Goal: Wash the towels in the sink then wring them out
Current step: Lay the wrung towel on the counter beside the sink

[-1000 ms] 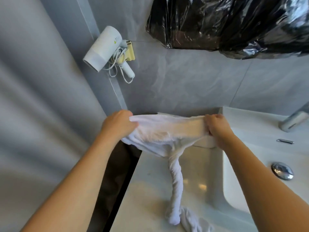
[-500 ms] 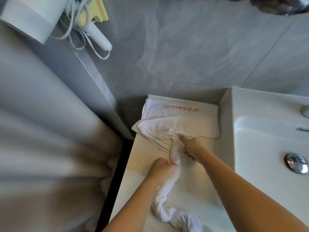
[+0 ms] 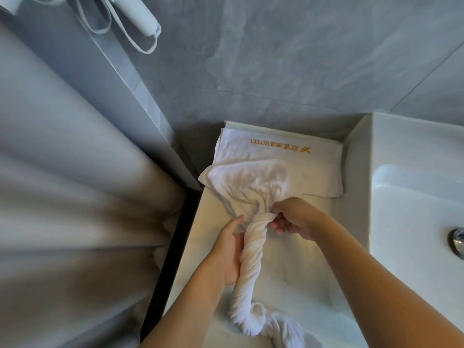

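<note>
A wet white towel lies on the pale counter, wrung into a long rope whose tail coils near the bottom edge. Its far end fans out loosely over a second, folded white towel with orange hotel lettering, which lies against the back wall. My left hand holds the rope from the left, fingers hidden behind it. My right hand pinches the cloth where the rope meets the loose part. The white sink is on the right.
The sink's chrome drain shows at the right edge. A white hair dryer with its cord hangs on the grey wall at the top left. A grey curtain fills the left side beside the counter's dark edge.
Both hands lowered the spread end of the towel onto the folded one, then moved down to the twisted part. My view has tilted down and closer to the counter.
</note>
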Available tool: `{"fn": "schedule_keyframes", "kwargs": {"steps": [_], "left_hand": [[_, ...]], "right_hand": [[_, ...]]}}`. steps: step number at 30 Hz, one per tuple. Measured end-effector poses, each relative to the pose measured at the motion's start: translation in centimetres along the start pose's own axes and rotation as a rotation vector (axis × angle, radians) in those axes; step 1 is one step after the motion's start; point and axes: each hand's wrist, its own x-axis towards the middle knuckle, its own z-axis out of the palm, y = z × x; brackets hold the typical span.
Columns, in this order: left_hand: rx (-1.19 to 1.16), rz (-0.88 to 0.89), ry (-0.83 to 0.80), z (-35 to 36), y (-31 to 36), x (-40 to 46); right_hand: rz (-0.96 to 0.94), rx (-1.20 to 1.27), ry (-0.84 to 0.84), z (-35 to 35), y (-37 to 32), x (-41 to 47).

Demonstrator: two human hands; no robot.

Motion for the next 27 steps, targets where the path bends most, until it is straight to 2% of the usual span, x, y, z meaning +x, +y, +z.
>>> {"fn": "schedule_keyframes", "kwargs": {"steps": [2, 5, 10, 12, 14, 16, 17, 19, 21, 23, 25, 27], "left_hand": [[0.032, 0.032, 0.000, 0.7, 0.0, -0.1], [0.016, 0.125, 0.121, 1.1, -0.4, 0.7], [-0.254, 0.413, 0.378, -2.2, 2.3, -1.0], [-0.185, 0.529, 0.492, -4.9, 4.2, -2.2], [-0.048, 0.588, 0.441, -6.1, 5.4, -3.1], [0.116, 0.576, 0.291, -5.1, 5.3, -3.3], [0.245, 0.556, 0.272, -4.4, 4.8, -3.0], [0.415, 0.496, 0.368, -3.4, 3.5, -2.2], [0.319, 0.454, 0.458, -3.3, 2.6, -1.1], [0.260, 0.470, 0.509, -3.4, 2.2, -0.6], [0.352, 0.511, 0.540, -3.2, 2.0, -0.2], [0.439, 0.548, 0.583, -2.8, 1.5, 0.0]], "right_hand": [[-0.029, 0.001, -0.007, -0.3, 0.0, -0.5], [-0.072, -0.081, 0.075, -0.8, 0.1, -0.9], [-0.103, -0.180, 0.420, -4.6, 1.1, -1.7], [-0.110, -0.157, 0.522, -6.2, 1.7, -1.8], [-0.179, -0.177, 0.563, -5.4, 1.6, -2.0], [-0.260, -0.287, 0.592, -2.8, 1.3, -2.3], [-0.294, -0.338, 0.598, -1.2, 1.5, -2.4], [-0.349, -0.498, 0.673, 1.8, 2.6, -3.0], [-0.411, -0.673, 0.767, 3.1, 4.3, -3.2], [-0.556, -0.702, 0.852, 3.3, 6.0, -3.3], [-0.632, -0.710, 0.786, 3.2, 6.1, -3.6], [-0.444, -0.719, 0.463, 3.6, 5.0, -3.4]]}}
